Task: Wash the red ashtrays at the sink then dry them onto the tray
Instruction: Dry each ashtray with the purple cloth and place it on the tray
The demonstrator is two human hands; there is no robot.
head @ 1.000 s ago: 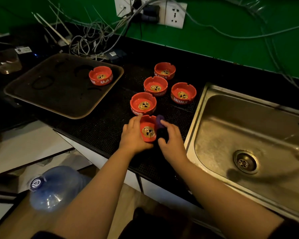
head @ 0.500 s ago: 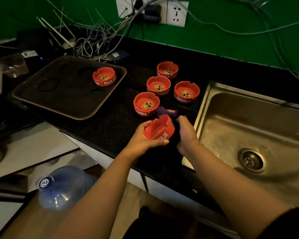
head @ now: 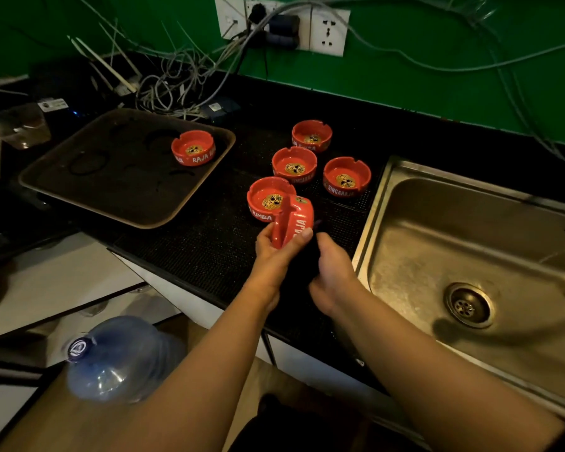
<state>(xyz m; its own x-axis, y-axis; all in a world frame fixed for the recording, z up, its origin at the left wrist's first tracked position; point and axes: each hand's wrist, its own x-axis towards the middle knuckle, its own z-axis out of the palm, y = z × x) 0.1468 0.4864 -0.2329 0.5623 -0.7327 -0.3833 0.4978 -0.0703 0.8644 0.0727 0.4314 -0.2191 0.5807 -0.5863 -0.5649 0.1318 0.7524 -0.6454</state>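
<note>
1. Black textured counter (head: 209, 236) ran left to right under a green wall (head: 437, 44); white socket plate (head: 328, 31) high on the wall, grey cables (head: 177, 89) heaped beneath it at far left.
2. Steel sink (head: 437, 249) sunk into the counter at right, drain (head: 468, 305) toward its near side.
3. Brown tray (head: 79, 190) lay on the counter at left, one red ashtray on tray (head: 193, 151) upright in its far right corner.
4. Four loose ashtrays (head: 294, 164) stood upright on the counter between tray and sink, close together.
5. Held ashtray (head: 291, 223) tipped on its edge above the counter's near part, overlapping the nearest loose one in view.
6. Left hand (head: 274, 252) gripped the held ashtray, thumb on its lettered side wall.
7. Right hand (head: 333, 272) curled just right of it round a dark cloth (head: 302, 269); cloth hard to make out in the dim light.
8. Blue water jug (head: 118, 360) lay below the counter at near left, beside white cabinet fronts (head: 46, 288).
9. Clear glass (head: 23, 128) stood at far left.
</note>
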